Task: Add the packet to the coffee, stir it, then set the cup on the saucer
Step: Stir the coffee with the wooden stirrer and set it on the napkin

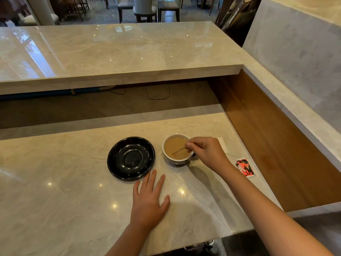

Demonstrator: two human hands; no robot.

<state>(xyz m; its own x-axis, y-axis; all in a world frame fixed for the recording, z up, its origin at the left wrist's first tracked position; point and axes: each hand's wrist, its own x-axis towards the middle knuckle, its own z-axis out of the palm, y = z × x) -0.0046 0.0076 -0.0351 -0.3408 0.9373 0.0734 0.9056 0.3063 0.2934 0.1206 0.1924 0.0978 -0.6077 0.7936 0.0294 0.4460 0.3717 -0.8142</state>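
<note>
A white cup of light brown coffee stands on the marble counter, just right of an empty black saucer. My right hand hovers over the cup's right rim and pinches a thin wooden stir stick, whose lower end dips into the coffee. My left hand lies flat on the counter, fingers spread, just in front of the saucer and holding nothing. A red, black and white packet lies on the counter to the right of my right forearm.
A white paper piece lies behind my right hand. A wooden side panel bounds the counter on the right. A raised marble ledge runs across the back, with a dark gap and cables beneath it. The counter's front edge is close to my body.
</note>
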